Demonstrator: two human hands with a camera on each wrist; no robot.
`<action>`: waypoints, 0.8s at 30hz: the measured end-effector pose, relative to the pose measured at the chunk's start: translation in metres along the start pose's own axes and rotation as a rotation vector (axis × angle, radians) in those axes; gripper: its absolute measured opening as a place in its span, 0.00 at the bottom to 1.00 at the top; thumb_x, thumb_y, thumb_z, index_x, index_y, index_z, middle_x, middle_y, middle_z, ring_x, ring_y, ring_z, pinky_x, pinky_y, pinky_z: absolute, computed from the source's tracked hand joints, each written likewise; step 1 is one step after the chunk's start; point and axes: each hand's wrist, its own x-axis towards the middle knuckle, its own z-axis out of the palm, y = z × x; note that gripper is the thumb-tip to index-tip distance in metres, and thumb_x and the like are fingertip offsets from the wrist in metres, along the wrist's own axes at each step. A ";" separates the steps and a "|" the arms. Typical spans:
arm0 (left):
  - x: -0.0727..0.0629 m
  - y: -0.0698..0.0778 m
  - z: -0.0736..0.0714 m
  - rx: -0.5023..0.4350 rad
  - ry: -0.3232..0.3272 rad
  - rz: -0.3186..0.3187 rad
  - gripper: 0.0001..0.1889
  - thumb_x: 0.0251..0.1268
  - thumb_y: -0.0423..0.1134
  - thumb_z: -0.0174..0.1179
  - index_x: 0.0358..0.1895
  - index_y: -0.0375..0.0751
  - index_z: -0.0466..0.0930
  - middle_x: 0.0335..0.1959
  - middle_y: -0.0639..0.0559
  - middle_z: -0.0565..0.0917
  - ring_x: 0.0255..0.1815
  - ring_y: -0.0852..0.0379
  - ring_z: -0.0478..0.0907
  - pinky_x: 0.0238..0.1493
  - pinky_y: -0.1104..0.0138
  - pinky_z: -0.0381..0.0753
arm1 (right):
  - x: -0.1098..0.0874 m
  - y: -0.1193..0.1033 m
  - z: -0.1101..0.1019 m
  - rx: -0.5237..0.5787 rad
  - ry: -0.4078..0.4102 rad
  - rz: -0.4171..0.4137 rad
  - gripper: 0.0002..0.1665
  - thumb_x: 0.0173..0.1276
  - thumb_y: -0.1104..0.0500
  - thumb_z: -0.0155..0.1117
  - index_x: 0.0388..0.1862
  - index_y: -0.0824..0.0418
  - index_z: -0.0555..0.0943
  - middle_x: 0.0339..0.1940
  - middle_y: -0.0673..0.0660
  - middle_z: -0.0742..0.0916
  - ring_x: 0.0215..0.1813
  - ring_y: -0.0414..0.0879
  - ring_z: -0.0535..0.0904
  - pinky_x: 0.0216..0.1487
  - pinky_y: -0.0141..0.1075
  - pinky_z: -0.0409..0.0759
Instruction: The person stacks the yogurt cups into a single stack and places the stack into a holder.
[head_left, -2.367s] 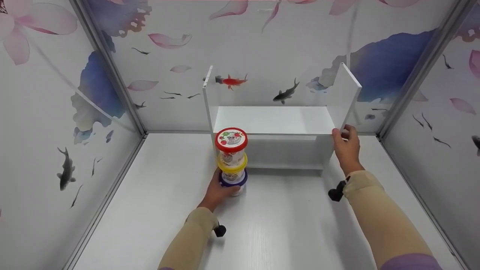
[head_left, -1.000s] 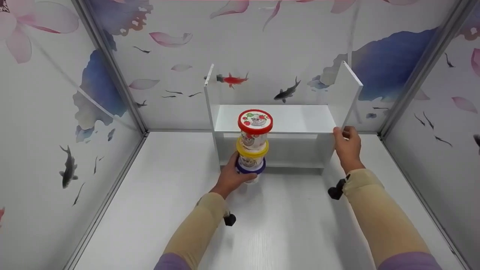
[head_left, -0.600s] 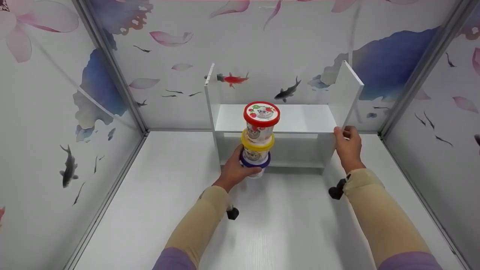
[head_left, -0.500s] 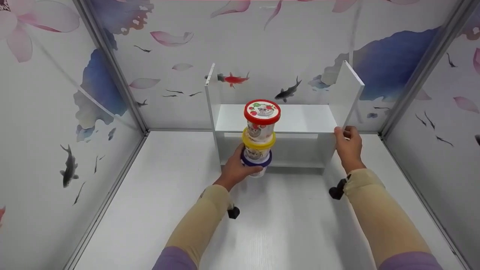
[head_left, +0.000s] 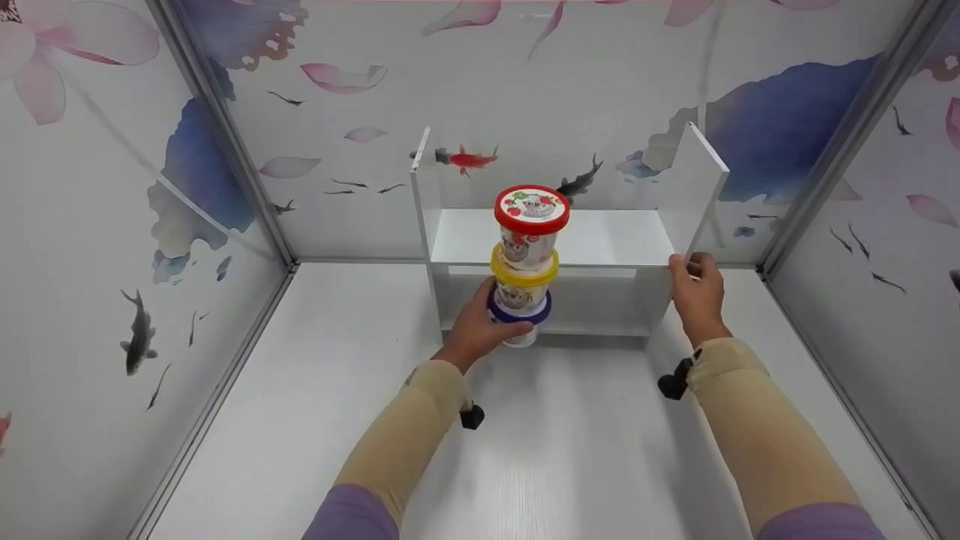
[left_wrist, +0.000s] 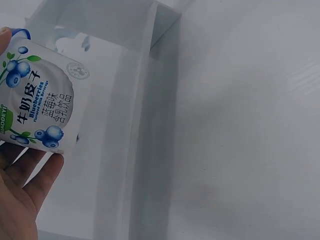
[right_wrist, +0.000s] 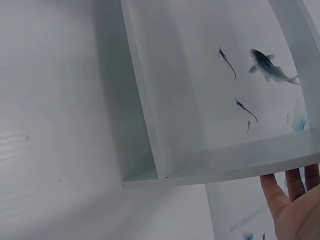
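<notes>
Three small tubs stand in an upright stack in the head view: a red-lidded tub on top, a yellow-lidded tub in the middle, a blue-lidded tub at the bottom. My left hand grips the bottom tub, thumb across its front. Blueberries and milk-drink lettering cover that tub's label in the left wrist view. Behind the stack is a white shelf, partly hidden by it. At its right side panel, my right hand holds the front edge, thumb in front and fingers along the outside.
The shelf has an upper board between two tall side panels and a lower compartment. It stands on a white table near the back wall. Patterned walls with grey metal corner posts enclose the table.
My left hand has carried the stack of tubs up, to the right and toward the shelf. It now overlaps the upper board in the head view. My right hand stays at the side panel.
</notes>
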 end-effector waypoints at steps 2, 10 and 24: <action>0.001 0.004 -0.001 0.008 -0.001 0.005 0.56 0.42 0.58 0.82 0.77 0.68 0.56 0.71 0.61 0.71 0.71 0.52 0.68 0.71 0.46 0.68 | 0.000 0.000 0.000 0.001 0.001 0.004 0.40 0.77 0.34 0.46 0.73 0.62 0.64 0.71 0.66 0.72 0.66 0.56 0.72 0.63 0.48 0.76; 0.006 0.017 -0.004 0.053 0.009 0.033 0.58 0.41 0.59 0.82 0.79 0.64 0.56 0.72 0.59 0.71 0.70 0.52 0.69 0.71 0.47 0.68 | -0.002 -0.002 0.000 0.008 -0.002 0.005 0.40 0.77 0.34 0.46 0.74 0.61 0.64 0.72 0.66 0.71 0.66 0.57 0.72 0.64 0.49 0.75; 0.003 0.026 0.000 0.019 -0.030 0.041 0.59 0.37 0.62 0.82 0.77 0.67 0.57 0.69 0.63 0.73 0.70 0.54 0.71 0.71 0.46 0.69 | -0.004 -0.001 0.001 0.001 0.005 -0.022 0.39 0.78 0.35 0.46 0.73 0.62 0.65 0.70 0.66 0.72 0.65 0.58 0.72 0.62 0.48 0.75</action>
